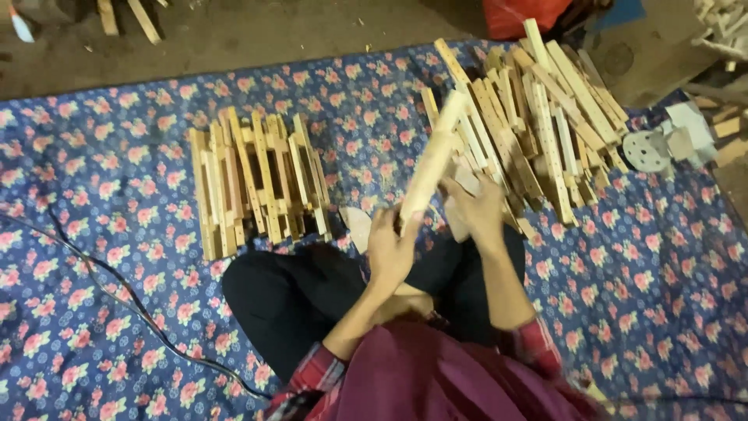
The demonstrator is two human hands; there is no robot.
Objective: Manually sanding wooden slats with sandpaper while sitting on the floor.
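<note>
A blue cloth printed with pink flowers [117, 257] is covering the ground, with bare brown earth floor [257, 35] showing beyond its far edge. The person is sitting cross-legged on it. The left hand [389, 249] is gripping the lower end of a long pale wooden slat [430, 160], which is tilting up and away over the lap. The right hand [477, 209] is closing around a small pale piece just beside the slat; what it is cannot be told. Two heaps are lying on the cloth: a neat row of assembled wooden frames [257, 183] to the left, and a loose pile of drilled wooden strips [538, 117] to the right, too many to count. One thin black cable [125, 300] is crossing the cloth.
</note>
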